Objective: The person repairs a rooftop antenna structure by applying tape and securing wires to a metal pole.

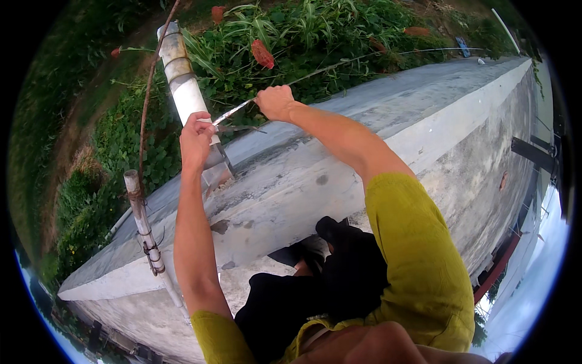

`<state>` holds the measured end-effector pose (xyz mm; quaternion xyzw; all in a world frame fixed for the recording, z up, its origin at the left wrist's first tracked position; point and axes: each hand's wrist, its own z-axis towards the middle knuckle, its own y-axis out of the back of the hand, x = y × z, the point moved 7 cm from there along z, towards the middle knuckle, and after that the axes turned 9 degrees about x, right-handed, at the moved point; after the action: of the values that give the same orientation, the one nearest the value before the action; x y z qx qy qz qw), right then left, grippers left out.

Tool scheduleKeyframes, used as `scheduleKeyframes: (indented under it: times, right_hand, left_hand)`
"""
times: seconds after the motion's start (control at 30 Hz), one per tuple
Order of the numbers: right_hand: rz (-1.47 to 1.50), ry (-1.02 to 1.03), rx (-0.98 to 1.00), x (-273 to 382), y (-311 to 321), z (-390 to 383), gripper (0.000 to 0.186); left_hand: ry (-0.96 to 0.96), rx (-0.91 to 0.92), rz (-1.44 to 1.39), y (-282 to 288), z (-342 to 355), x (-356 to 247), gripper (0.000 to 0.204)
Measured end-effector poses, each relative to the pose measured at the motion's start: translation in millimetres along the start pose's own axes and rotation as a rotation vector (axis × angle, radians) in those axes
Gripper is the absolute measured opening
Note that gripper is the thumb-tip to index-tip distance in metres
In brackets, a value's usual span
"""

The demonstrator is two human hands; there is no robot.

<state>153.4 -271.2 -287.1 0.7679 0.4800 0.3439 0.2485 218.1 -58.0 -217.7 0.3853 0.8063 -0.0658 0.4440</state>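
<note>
A thin whitish strip (233,111) is stretched between my two hands in front of a thick white post. My left hand (197,138) is closed on its lower left end, fingers bent, close against the post (185,91). My right hand (276,103) grips the other end in a fist, higher and further right. Whether the strip is cord, tape or cloth I cannot make out. A thin dark sliver (245,128) sticks out to the right below the strip. The post has brownish bands round it and rises from a grey foot on the wall.
Beneath my hands runs a wide grey concrete wall (388,106). A thinner pipe (145,224) bound with rusty wire stands at left, near a reddish-brown rod (148,91). Dense green plants (303,36) grow beyond, with an orange-red object (262,54) among them. A pale line (339,65) crosses behind.
</note>
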Motion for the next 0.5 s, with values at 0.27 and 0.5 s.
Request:
scheduleKeyframes:
  times: [0.27, 0.5]
  right_hand:
    - [0.223, 0.26, -0.563, 35.7, 92.2, -22.8, 0.032]
    - [0.276, 0.514, -0.729, 72.7, 123.4, -51.5, 0.025]
  left_hand:
    - [-0.048, 0.051, 0.027, 0.0, 1.3, -1.1, 0.025]
    - [-0.1, 0.058, -0.002, 3.3, 3.0, 6.9, 0.027]
